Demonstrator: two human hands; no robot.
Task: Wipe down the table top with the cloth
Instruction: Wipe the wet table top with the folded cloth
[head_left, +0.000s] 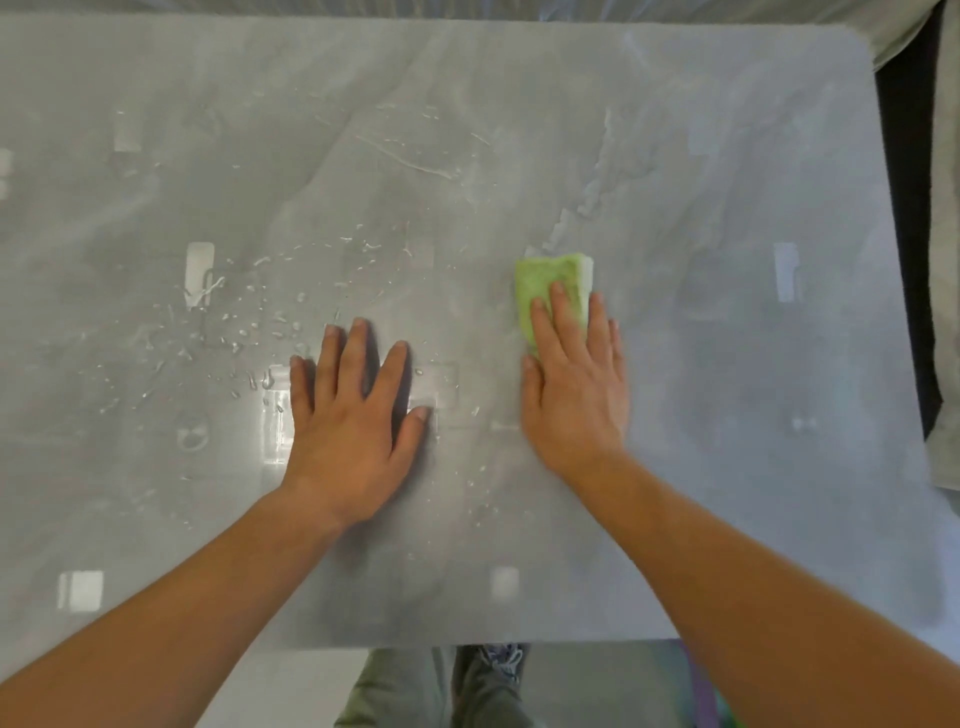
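A glossy grey marble-patterned table top (727, 156) fills most of the view. A folded light-green cloth (550, 280) lies flat on it, right of centre. My right hand (574, 384) presses down on the cloth with straight fingers, covering its near half. My left hand (358, 415) rests flat on the bare table, fingers spread, a hand's width left of the right one. Water droplets and streaks (249, 322) are scattered over the left and middle of the surface.
The table's near edge runs along the bottom, with my legs and a shoe (498, 670) below it. Beyond the right edge stands a dark and grey upholstered seat (940, 312). Ceiling lights reflect in the table surface.
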